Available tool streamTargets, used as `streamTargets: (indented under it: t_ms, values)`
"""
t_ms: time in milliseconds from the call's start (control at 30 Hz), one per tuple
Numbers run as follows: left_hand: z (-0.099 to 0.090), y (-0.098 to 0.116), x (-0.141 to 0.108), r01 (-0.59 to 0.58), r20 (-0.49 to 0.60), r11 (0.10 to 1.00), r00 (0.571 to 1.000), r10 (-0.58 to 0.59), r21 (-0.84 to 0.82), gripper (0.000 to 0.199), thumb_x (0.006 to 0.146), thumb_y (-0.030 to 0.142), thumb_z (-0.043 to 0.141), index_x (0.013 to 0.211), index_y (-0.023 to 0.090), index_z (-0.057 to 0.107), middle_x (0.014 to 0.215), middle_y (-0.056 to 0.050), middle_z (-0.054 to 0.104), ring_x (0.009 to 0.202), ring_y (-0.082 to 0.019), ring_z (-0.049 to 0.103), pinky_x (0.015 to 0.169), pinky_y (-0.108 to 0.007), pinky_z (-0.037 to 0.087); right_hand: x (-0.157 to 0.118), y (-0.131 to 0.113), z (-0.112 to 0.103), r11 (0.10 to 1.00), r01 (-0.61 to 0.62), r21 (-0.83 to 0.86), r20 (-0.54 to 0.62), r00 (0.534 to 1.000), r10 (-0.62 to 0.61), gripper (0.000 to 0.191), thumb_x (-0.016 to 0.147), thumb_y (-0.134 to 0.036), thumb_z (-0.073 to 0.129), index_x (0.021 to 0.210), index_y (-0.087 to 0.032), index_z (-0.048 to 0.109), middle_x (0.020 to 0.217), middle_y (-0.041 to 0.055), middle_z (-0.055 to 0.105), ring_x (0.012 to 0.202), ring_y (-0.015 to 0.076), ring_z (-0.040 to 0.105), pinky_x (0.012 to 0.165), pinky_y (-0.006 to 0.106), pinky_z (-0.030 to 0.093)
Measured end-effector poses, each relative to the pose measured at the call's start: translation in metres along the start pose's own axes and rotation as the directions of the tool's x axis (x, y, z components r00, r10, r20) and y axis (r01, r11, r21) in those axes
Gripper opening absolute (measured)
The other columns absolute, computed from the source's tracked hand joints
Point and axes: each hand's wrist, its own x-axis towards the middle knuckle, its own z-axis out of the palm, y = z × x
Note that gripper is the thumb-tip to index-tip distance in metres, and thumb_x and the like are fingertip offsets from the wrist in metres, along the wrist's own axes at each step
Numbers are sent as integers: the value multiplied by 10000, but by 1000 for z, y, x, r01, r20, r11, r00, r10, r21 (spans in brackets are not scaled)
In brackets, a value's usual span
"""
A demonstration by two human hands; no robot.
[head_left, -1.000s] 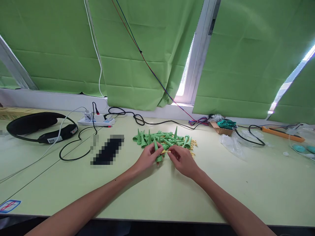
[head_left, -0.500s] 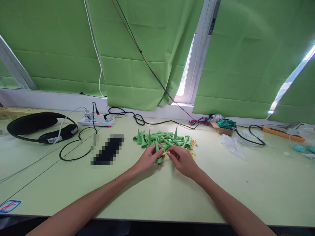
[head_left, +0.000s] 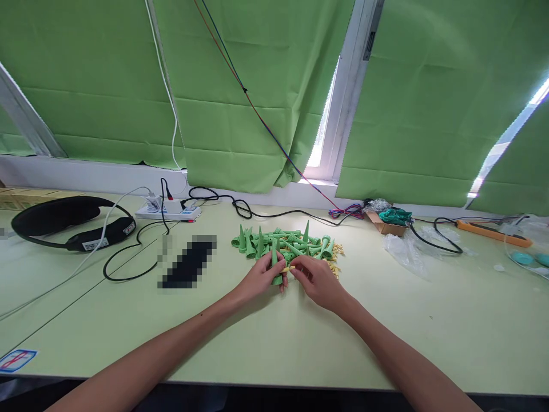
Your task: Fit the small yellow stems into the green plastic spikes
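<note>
My left hand [head_left: 259, 276] is closed around a green cone [head_left: 275, 264], which stands roughly upright with its wide end down. Between the thumb and fingers of my right hand [head_left: 316, 278] is a small yellow piece [head_left: 288, 269], held sideways against the left fingers beside the cone. Whether the left fingers also grip the yellow piece is too small to tell. Just beyond both hands lies a pile of green cones [head_left: 291, 239], a few of them standing on end. Small yellow pieces [head_left: 337, 250] are scattered at the pile's right side.
On the pale green table [head_left: 274, 343], a black headband-like device [head_left: 103, 232], a power strip [head_left: 171, 213] and a blurred dark object [head_left: 189, 264] lie left. Black cable [head_left: 274, 216] runs behind the pile. Rightward are a cardboard box [head_left: 388, 226], plastic bags [head_left: 407, 252] and an orange-edged object [head_left: 493, 233].
The fingertips of my left hand under the cone have shifted slightly. Both hands otherwise stay in nearly the same place, with the cone and yellow piece still held.
</note>
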Motion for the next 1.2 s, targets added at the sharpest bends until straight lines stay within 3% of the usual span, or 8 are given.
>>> streamTargets:
  t_ms: [700, 1200]
  values:
    - [2, 2, -2, -25, 49, 999, 999, 23, 24, 279, 949, 460, 502, 862, 197, 470, 672, 10, 620, 645, -155, 609, 684, -307, 487, 0, -2, -1, 999, 12, 47, 80, 997, -16, 127, 968, -195, 487, 910, -208, 599, 816, 20, 669, 712, 153, 572, 648, 257, 389]
    - [2, 1, -4, -31, 49, 989, 998, 24, 144, 280, 962, 477, 464, 908, 203, 475, 699, 17, 613, 661, -153, 601, 730, -309, 474, 0, 0, -1, 1000, 14, 24, 109, 994, -16, 141, 969, -180, 478, 881, -207, 585, 799, 13, 655, 721, 150, 579, 646, 248, 392]
